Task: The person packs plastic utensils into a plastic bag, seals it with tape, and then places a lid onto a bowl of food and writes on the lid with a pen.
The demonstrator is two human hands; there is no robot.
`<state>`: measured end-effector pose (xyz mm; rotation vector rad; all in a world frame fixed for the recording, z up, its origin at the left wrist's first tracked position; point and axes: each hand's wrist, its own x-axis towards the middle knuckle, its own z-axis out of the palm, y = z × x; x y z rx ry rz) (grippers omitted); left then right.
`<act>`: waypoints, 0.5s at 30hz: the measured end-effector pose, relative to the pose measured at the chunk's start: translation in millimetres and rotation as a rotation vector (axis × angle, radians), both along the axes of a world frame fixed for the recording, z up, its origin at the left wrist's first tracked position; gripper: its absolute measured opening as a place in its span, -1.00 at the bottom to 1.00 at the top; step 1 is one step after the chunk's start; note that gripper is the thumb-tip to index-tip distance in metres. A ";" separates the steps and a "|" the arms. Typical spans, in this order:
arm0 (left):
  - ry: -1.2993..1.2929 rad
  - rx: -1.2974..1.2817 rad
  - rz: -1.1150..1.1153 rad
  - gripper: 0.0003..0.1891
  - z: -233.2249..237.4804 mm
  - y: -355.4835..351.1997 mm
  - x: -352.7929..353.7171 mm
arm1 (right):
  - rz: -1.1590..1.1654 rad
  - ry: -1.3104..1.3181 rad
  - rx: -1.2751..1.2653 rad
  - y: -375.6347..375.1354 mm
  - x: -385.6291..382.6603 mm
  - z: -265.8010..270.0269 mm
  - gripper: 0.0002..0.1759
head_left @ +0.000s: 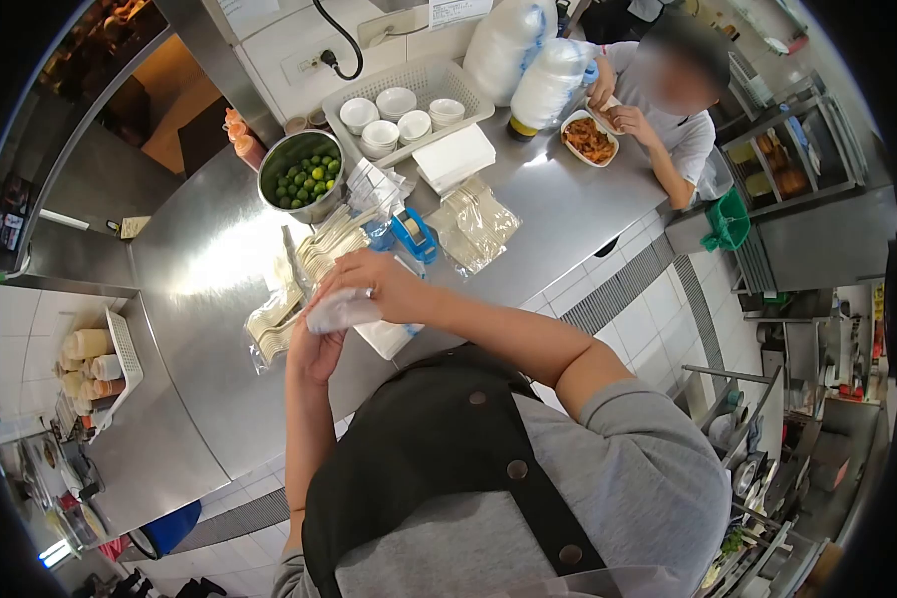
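Between my hands, above the steel counter's near side, is a whitish, see-through plastic bundle (341,311); what it contains cannot be made out. My right hand (377,283) closes over its upper side, fingers bent. From below, my left hand (315,347) has its fingers curled against the same bundle, partly covered by it. Pale wooden cutlery (334,244) lies just beyond my hands, with more in a clear bag (271,324) to the left. A blue tape dispenser (414,235) stands to the right, beside flat clear-wrapped packets (474,225). White paper (387,339) shows under my right wrist.
A steel bowl of limes (304,181), a white basket (478,92) with stacked cups and a napkin stack (454,157) line the counter's back. At right, a co-worker (658,110) handles a food container (590,140). Orange-capped bottles (241,140) stand at back left.
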<state>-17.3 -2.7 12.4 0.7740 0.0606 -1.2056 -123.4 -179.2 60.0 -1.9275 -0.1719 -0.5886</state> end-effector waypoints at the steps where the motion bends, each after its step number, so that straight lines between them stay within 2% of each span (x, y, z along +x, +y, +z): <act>1: 0.024 0.026 0.009 -0.64 7.8 -0.3 0.8 | -0.047 0.058 0.038 -0.2 -1.4 3.6 -0.64; 2: 0.046 0.014 0.008 -0.65 16.7 0.8 -2.0 | -0.075 -0.004 -0.005 -0.4 -3.9 8.8 -0.64; 5: 0.055 0.022 -0.156 -0.61 32.3 -0.2 2.0 | 0.124 0.038 -0.238 -4.1 -5.1 -10.4 -0.64; 8: -0.093 0.096 -0.181 -0.60 24.9 2.2 3.5 | 0.162 0.100 -0.118 0.3 -13.8 -9.7 -0.63; 11: -0.075 0.045 -0.148 -0.57 22.2 0.1 1.6 | 0.148 0.309 -0.075 5.1 -20.9 9.0 -0.66; 15: -0.186 -0.024 -0.143 -0.55 22.6 -4.3 -4.5 | 0.065 0.317 0.136 4.0 -19.5 15.5 -0.76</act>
